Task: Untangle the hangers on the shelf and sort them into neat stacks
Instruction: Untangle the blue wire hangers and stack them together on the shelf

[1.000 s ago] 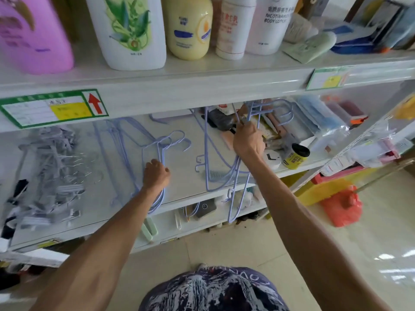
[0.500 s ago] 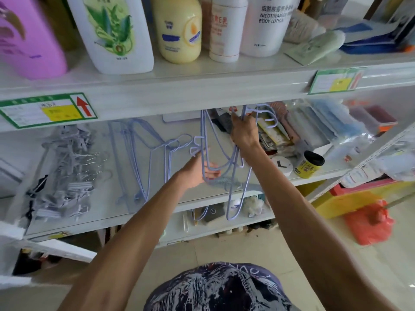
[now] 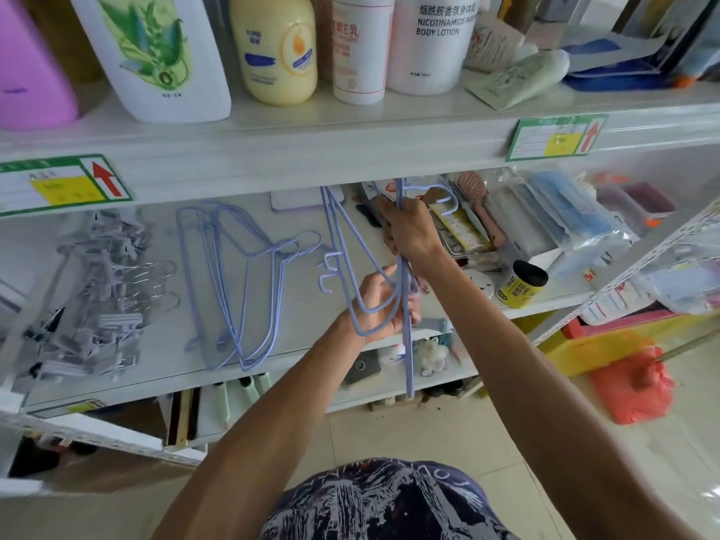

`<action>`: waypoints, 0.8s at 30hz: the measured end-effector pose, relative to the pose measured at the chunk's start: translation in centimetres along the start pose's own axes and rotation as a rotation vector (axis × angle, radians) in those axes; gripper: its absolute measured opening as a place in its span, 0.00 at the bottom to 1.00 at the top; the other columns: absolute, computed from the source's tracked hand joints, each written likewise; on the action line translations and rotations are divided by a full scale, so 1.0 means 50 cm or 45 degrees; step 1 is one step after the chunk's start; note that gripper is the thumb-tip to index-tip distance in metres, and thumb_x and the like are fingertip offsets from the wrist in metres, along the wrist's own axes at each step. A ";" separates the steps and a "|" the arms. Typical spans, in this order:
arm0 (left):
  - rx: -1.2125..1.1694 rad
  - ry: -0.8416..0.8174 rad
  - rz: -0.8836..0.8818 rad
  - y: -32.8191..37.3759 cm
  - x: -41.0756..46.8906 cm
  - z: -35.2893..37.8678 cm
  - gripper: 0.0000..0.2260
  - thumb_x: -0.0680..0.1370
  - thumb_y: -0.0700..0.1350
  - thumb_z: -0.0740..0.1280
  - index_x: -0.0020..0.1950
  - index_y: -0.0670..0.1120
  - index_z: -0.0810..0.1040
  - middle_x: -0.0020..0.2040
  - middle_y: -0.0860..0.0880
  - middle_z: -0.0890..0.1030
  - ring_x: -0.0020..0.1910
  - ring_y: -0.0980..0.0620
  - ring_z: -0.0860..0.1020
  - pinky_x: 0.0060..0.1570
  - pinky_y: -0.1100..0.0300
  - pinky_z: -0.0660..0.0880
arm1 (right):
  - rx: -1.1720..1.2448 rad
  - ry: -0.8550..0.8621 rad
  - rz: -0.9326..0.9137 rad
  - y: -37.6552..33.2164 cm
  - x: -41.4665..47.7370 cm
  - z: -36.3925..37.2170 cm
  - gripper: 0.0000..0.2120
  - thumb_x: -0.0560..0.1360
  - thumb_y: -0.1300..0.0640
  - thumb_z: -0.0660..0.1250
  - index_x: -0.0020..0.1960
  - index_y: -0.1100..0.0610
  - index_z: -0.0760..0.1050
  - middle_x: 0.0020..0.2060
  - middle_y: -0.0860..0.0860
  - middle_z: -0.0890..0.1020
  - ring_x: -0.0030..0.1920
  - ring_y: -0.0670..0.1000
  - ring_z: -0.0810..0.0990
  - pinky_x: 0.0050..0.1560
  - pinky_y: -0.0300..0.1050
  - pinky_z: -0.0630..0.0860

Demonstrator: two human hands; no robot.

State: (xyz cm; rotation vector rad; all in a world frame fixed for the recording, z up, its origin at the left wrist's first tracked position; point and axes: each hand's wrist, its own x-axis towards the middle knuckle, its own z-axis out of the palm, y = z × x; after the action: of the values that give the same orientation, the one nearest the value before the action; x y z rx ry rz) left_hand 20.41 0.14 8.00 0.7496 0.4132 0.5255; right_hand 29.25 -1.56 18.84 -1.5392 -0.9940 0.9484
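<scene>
A bundle of light blue wire hangers (image 3: 343, 243) stands upright above the white shelf (image 3: 156, 368). My right hand (image 3: 409, 231) grips it near the hooks, just under the upper shelf's edge. My left hand (image 3: 380, 302) is lower down, fingers curled round the hangers' curved lower wires. One wire of the bundle hangs down past the shelf's front edge. A flat stack of the same blue hangers (image 3: 233, 282) lies on the shelf to the left. A heap of grey clip hangers (image 3: 97, 298) lies at the far left.
Bottles (image 3: 280, 48) line the upper shelf, with price labels (image 3: 62, 185) on its edge. Right of the hangers lie a black-lidded yellow jar (image 3: 520, 284), a hairbrush (image 3: 473, 189) and packaged goods (image 3: 565, 216). A red bag (image 3: 631, 383) sits on the floor.
My left hand left the flat stack, moved right and took hold of the lower part of the bundle. My right hand kept its grip near the hooks.
</scene>
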 end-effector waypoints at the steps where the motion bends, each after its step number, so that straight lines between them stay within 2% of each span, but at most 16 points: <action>1: 0.066 0.194 -0.252 -0.007 -0.008 0.038 0.18 0.84 0.50 0.51 0.40 0.42 0.69 0.29 0.40 0.74 0.28 0.45 0.72 0.37 0.53 0.74 | -0.087 0.026 -0.009 -0.003 0.001 -0.010 0.19 0.81 0.53 0.61 0.31 0.50 0.67 0.23 0.48 0.65 0.23 0.49 0.61 0.27 0.44 0.58; 2: -0.045 0.324 -0.225 -0.026 -0.027 0.029 0.18 0.84 0.52 0.52 0.39 0.44 0.69 0.26 0.45 0.72 0.26 0.49 0.71 0.31 0.59 0.71 | -0.205 0.056 -0.034 -0.006 0.003 -0.022 0.19 0.80 0.51 0.61 0.31 0.51 0.67 0.23 0.49 0.68 0.24 0.50 0.64 0.28 0.45 0.61; 3: -0.274 0.337 -0.167 -0.013 -0.051 0.039 0.19 0.83 0.53 0.52 0.38 0.44 0.69 0.24 0.49 0.71 0.23 0.51 0.69 0.27 0.64 0.68 | -0.353 0.088 -0.068 -0.008 0.006 -0.033 0.19 0.80 0.49 0.61 0.32 0.52 0.67 0.25 0.50 0.72 0.26 0.53 0.69 0.30 0.46 0.65; 4: -0.349 0.430 -0.095 -0.008 -0.042 0.021 0.21 0.83 0.54 0.51 0.36 0.44 0.70 0.24 0.49 0.70 0.21 0.53 0.68 0.24 0.67 0.67 | -0.524 0.123 -0.101 -0.010 0.007 -0.046 0.18 0.79 0.47 0.61 0.33 0.54 0.67 0.28 0.52 0.74 0.29 0.55 0.73 0.33 0.48 0.68; 5: -0.341 0.552 -0.016 0.004 -0.038 0.027 0.25 0.83 0.55 0.51 0.33 0.43 0.73 0.24 0.49 0.69 0.20 0.53 0.67 0.23 0.67 0.67 | -0.687 0.159 -0.123 -0.011 0.005 -0.056 0.18 0.79 0.47 0.59 0.35 0.56 0.68 0.32 0.54 0.76 0.34 0.57 0.75 0.35 0.48 0.70; 6: -0.393 0.575 0.040 0.018 -0.043 0.027 0.26 0.82 0.56 0.52 0.32 0.42 0.74 0.25 0.48 0.70 0.21 0.52 0.67 0.23 0.66 0.67 | -0.817 0.196 -0.140 -0.011 0.002 -0.065 0.18 0.80 0.46 0.58 0.38 0.57 0.70 0.35 0.54 0.76 0.37 0.59 0.76 0.37 0.48 0.71; 9: -0.367 0.696 0.200 0.046 -0.057 -0.008 0.25 0.80 0.59 0.58 0.34 0.42 0.74 0.29 0.46 0.71 0.27 0.49 0.68 0.29 0.60 0.69 | -0.995 0.286 -0.124 0.006 -0.004 -0.079 0.15 0.82 0.47 0.56 0.49 0.59 0.71 0.42 0.55 0.75 0.42 0.59 0.76 0.41 0.49 0.72; 11: -0.329 0.722 0.242 0.051 -0.057 -0.029 0.22 0.78 0.59 0.63 0.35 0.42 0.76 0.31 0.45 0.74 0.30 0.48 0.70 0.39 0.53 0.70 | -0.942 0.279 -0.050 0.038 0.007 -0.081 0.14 0.81 0.46 0.56 0.47 0.57 0.69 0.43 0.55 0.76 0.42 0.59 0.76 0.39 0.47 0.69; 13: -0.240 0.671 0.222 0.053 -0.057 -0.037 0.17 0.75 0.56 0.68 0.38 0.43 0.76 0.36 0.44 0.76 0.33 0.46 0.74 0.43 0.50 0.71 | -0.805 0.263 0.045 0.067 0.020 -0.076 0.19 0.78 0.41 0.56 0.46 0.57 0.72 0.42 0.56 0.78 0.41 0.59 0.79 0.36 0.46 0.69; 15: -0.193 0.573 0.200 0.051 -0.069 -0.034 0.14 0.76 0.54 0.69 0.46 0.43 0.74 0.44 0.42 0.76 0.40 0.43 0.78 0.38 0.52 0.76 | -0.687 0.266 0.099 0.087 0.029 -0.070 0.24 0.76 0.39 0.57 0.48 0.60 0.76 0.43 0.58 0.82 0.42 0.60 0.82 0.36 0.50 0.76; 17: -0.253 0.502 0.166 0.050 -0.073 -0.035 0.13 0.78 0.50 0.66 0.56 0.42 0.72 0.51 0.40 0.78 0.45 0.41 0.81 0.33 0.53 0.78 | -0.669 0.267 0.121 0.092 0.031 -0.065 0.23 0.77 0.41 0.57 0.49 0.61 0.77 0.44 0.59 0.83 0.42 0.61 0.82 0.40 0.53 0.79; 18: -0.277 0.463 0.150 0.052 -0.077 -0.032 0.14 0.79 0.50 0.65 0.59 0.43 0.71 0.53 0.40 0.78 0.44 0.41 0.81 0.33 0.53 0.79 | -0.666 0.268 0.112 0.097 0.034 -0.063 0.23 0.78 0.42 0.57 0.49 0.61 0.78 0.44 0.59 0.82 0.43 0.61 0.82 0.40 0.52 0.78; 19: -0.260 0.417 0.139 0.053 -0.077 -0.029 0.13 0.80 0.49 0.65 0.59 0.42 0.72 0.55 0.40 0.78 0.43 0.42 0.82 0.33 0.53 0.78 | -0.657 0.265 0.106 0.101 0.037 -0.062 0.23 0.78 0.42 0.57 0.50 0.61 0.78 0.44 0.59 0.82 0.43 0.61 0.81 0.40 0.51 0.76; 21: -0.069 0.460 0.145 0.050 -0.068 -0.034 0.08 0.81 0.47 0.63 0.52 0.43 0.74 0.56 0.38 0.79 0.38 0.45 0.83 0.34 0.53 0.77 | -0.610 0.278 0.107 0.111 0.043 -0.058 0.26 0.77 0.41 0.55 0.51 0.61 0.79 0.46 0.58 0.82 0.44 0.61 0.81 0.43 0.49 0.75; 24: 0.153 0.595 0.158 0.045 -0.055 -0.044 0.05 0.81 0.43 0.63 0.48 0.43 0.75 0.52 0.36 0.80 0.34 0.46 0.82 0.35 0.53 0.76 | -0.559 0.276 0.122 0.136 0.055 -0.050 0.24 0.77 0.44 0.52 0.49 0.61 0.79 0.47 0.59 0.84 0.44 0.60 0.81 0.47 0.53 0.79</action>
State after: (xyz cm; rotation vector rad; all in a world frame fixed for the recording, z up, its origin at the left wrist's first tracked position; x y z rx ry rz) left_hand 16.39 1.06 8.64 0.7693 0.8414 0.8015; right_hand 33.40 -0.71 12.33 -2.0232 -1.0216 0.6320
